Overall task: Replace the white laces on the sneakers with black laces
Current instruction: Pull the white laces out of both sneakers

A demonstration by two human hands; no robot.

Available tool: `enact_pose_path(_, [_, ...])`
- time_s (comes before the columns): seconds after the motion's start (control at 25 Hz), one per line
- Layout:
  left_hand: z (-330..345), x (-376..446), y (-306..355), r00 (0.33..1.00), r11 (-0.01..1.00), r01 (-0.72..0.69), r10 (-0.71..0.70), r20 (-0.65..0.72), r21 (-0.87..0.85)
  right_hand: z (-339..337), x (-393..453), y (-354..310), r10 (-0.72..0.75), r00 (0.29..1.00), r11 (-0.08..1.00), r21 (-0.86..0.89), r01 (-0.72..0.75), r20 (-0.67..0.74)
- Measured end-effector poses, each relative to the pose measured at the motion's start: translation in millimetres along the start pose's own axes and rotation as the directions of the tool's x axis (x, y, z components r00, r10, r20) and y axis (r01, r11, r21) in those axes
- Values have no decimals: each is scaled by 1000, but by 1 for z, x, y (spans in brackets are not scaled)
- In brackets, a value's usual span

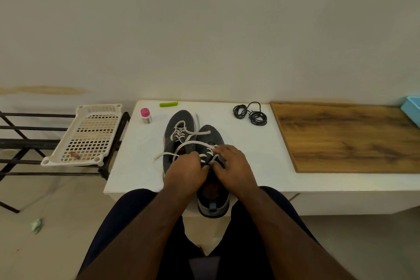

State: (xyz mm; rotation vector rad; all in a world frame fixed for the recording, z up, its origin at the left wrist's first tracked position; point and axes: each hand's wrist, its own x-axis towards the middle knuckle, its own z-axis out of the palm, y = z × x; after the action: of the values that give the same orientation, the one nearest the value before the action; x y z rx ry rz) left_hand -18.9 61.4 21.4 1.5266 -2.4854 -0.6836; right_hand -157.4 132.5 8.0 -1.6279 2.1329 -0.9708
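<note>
Working the flat white lace (181, 146) out of the nearer grey knit sneaker (212, 179), left hand (185, 171) and right hand (234, 169) curl fingers onto its crossings (exact pinch hidden); its long axis runs straight away from them, coiled black laces (251, 113) lie beyond, rightward.

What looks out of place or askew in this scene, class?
The white perforated tray sits tilted on the black rack, one corner overhanging. A crumpled greenish scrap lies on the floor.
</note>
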Motion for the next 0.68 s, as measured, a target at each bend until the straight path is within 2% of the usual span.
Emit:
enact_pose_path(0.12, [-1,4,-2,1000,999,5,-5,11,37,6,7,-5,-25,995,975,-216,45,94])
enact_pose_path(0.28, [-1,1,-3,1000,999,5,-4,-18,51,10,10,-5,-84,993,944,-312,105,80])
enact_pose_path(0.36, [-2,1,-2,998,997,30,-26,-53,64,9,12,-4,-34,999,970,-239,34,8])
enact_pose_path(0.48, [-5,5,-7,998,998,40,-38,-45,49,0,12,0,205,968,979,22,-204,-147])
enact_pose_path(0.56, [-6,6,-8,1000,999,2,-1,-18,43,-4,8,0,130,986,992,20,-128,-103])
enact_pose_path(0.68, [-6,5,-4,999,998,-39,40,-15,47,2,6,-2,-52,997,969,-240,64,55])
